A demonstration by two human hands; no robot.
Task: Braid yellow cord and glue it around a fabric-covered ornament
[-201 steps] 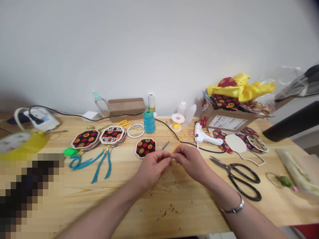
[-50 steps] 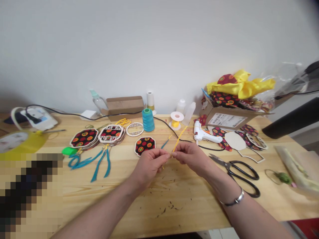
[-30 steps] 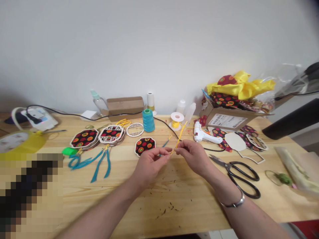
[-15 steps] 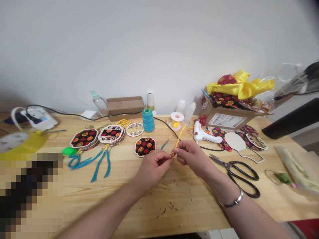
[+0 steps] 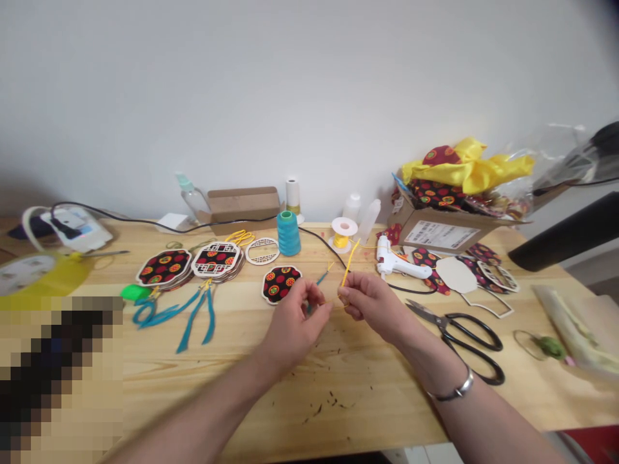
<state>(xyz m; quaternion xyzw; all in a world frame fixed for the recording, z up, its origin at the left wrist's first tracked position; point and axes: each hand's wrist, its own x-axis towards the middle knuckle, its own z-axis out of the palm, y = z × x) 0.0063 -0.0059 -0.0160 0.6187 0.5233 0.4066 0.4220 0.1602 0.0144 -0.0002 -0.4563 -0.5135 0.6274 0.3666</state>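
My right hand [image 5: 371, 301] pinches a yellow cord [image 5: 351, 263] that stands up above the fingers. Part of the cord loops out low toward my left hand [image 5: 300, 316]. That left hand is open, thumb and curled fingers apart, its thumb tip close to the loop; contact cannot be made out. Just behind the left fingers lies a patterned fabric piece with a pale scalloped rim [image 5: 281, 283], partly covered by the hand. A small teal tassel with a yellow loop [image 5: 323, 277] lies between the hands on the table.
Black-handled scissors [image 5: 447, 322] lie right of my right forearm. Behind stand a white glue gun [image 5: 397, 263], a yellow cord spool [image 5: 342, 240] and a teal thread cone [image 5: 289, 235]. Stacked framed pieces [image 5: 165, 267] with teal tassels are at left; a fabric-filled cardboard box [image 5: 435, 225] stands back right.
My left fingers have parted from their pinch beside the cord and shifted slightly back. My right hand keeps its pinch on the cord, nearly in place.
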